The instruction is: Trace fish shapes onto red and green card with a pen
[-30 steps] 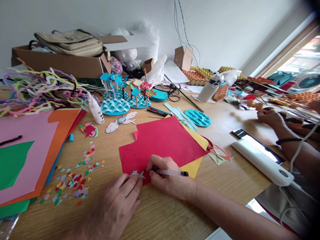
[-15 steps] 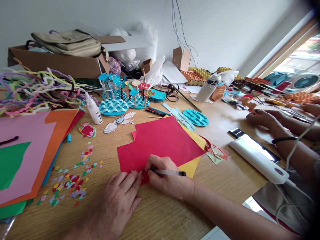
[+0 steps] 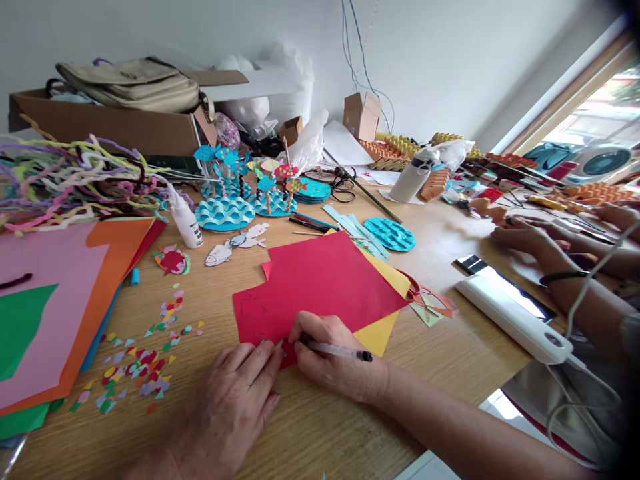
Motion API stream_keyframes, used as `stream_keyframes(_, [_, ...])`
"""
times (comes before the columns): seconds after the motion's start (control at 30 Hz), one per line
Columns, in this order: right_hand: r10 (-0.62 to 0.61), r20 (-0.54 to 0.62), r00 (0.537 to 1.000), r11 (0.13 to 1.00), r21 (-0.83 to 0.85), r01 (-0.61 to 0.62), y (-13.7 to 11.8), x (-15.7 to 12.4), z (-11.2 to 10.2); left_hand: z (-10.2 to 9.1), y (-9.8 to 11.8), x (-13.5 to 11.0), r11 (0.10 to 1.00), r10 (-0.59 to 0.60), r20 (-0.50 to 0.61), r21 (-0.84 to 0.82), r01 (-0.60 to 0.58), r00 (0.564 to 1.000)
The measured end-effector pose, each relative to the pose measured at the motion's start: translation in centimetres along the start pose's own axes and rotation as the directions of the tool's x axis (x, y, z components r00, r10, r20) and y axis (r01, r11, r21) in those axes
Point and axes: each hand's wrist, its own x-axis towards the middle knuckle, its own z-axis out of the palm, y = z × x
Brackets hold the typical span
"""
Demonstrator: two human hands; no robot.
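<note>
My right hand (image 3: 333, 357) grips a clear-barrelled pen (image 3: 340, 350) with a black end, its tip side low over the near edge of a red sheet of paper (image 3: 320, 280). Pencil-thin dark outlines show on the sheet's left part. My left hand (image 3: 240, 393) lies flat with its fingertips on the sheet's near left corner, close to the pen. A small pale piece peeks out by those fingertips, mostly hidden. Beneath the red sheet lies yellow paper (image 3: 377, 333). Red-handled scissors (image 3: 414, 287) stick out at its right.
Paper confetti (image 3: 145, 367) and a white glue bottle (image 3: 185, 219) are at left, beside stacked coloured sheets (image 3: 70, 300). White fish cutouts (image 3: 237, 243) and blue wave stands (image 3: 225, 212) stand behind. At right are a white device (image 3: 513, 320) and another person's hands (image 3: 520, 237).
The pen and my right hand have shifted very slightly at the sheet's near edge. My left hand stays in place. The whole view has moved a little.
</note>
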Motion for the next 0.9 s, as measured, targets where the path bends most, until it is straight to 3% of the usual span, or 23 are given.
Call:
stream_keyframes(0.2, [-0.048, -0.013, 0.999, 0.999, -0.024, 0.048, 0.3, -0.3, 0.3, -1.2, -0.2, 1.0, 0.996, 0.078, -0.056, 0.048, -0.075, 0.995])
stream_keyframes(0.33, [-0.074, -0.015, 0.997, 0.997, -0.022, 0.073, 0.3, -0.4, 0.4, -1.2, -0.4, 1.0, 0.994, 0.094, -0.035, 0.055, -0.092, 0.995])
stream_keyframes(0.57, [-0.107, -0.028, 0.994, 0.992, -0.067, 0.105, 0.2, -0.5, 0.5, -0.8, -0.4, 0.5, 0.997, 0.074, -0.066, 0.006, -0.074, 0.995])
stream_keyframes(0.7, [-0.13, -0.031, 0.991, 0.987, -0.095, 0.127, 0.3, -0.7, 0.7, -0.7, 0.0, 0.5, 1.0, 0.005, -0.1, -0.026, -0.007, 0.995])
stream_keyframes(0.9, [-0.17, -0.003, 0.986, 0.974, -0.153, 0.167, -0.2, -1.2, 1.2, -1.1, -0.1, 0.9, 0.999, 0.041, -0.069, -0.011, -0.042, 0.997])
